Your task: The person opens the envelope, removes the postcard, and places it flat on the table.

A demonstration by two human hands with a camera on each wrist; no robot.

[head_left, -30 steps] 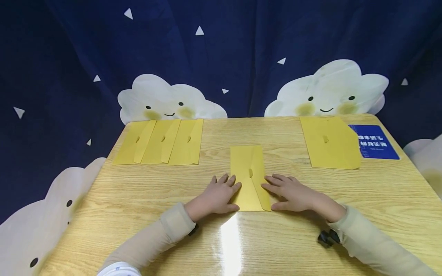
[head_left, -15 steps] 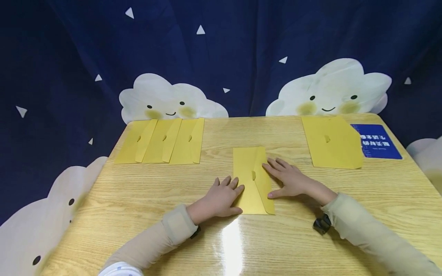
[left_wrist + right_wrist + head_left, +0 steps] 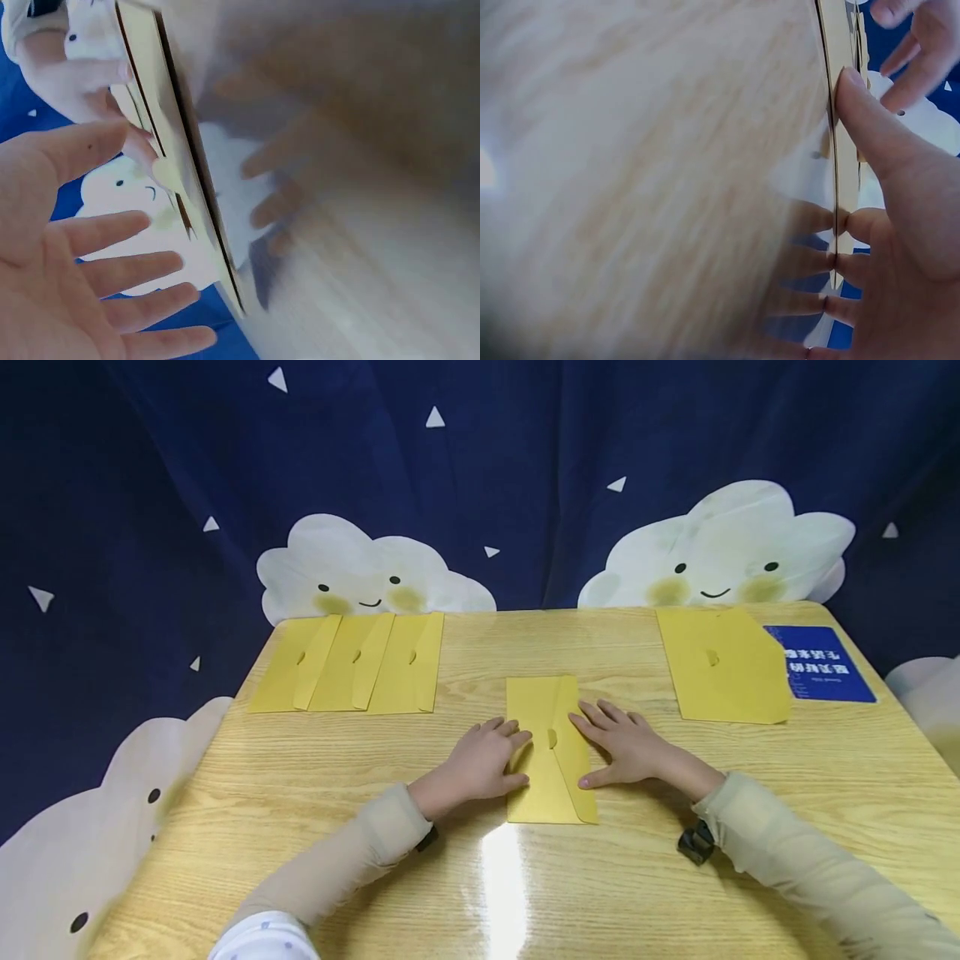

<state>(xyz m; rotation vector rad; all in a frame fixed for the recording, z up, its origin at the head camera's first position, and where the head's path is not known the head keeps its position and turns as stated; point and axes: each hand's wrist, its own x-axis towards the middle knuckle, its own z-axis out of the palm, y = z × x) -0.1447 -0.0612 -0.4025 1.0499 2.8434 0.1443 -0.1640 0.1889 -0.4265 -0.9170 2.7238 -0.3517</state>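
A yellow paper envelope (image 3: 536, 793) lies on the table in front of me, its flap tucked into a small slot near the middle. My left hand (image 3: 483, 762) hovers at its left edge, fingers loosely extended and holding nothing. In the left wrist view the left hand's fingers (image 3: 135, 274) are straight and spread, lifted off the paper. At the opposite edge lies my right hand (image 3: 630, 747), palm down with fingers spread. Its thumb (image 3: 862, 105) rests on the envelope's right side in the right wrist view, and its fingertips touch down along that edge.
Three yellow envelopes (image 3: 401, 668) lie in a row at the back left of the wooden table (image 3: 637, 893). Toward the back right is another yellow envelope (image 3: 697, 693) with its flap open, overlapping a blue card (image 3: 828, 664). A dark blue curtain (image 3: 480, 460) hangs behind.
My left hand has lifted slightly from the envelope and shifted away from me. The right hand has slid up along the right edge. The envelope has moved slightly to the right in view.
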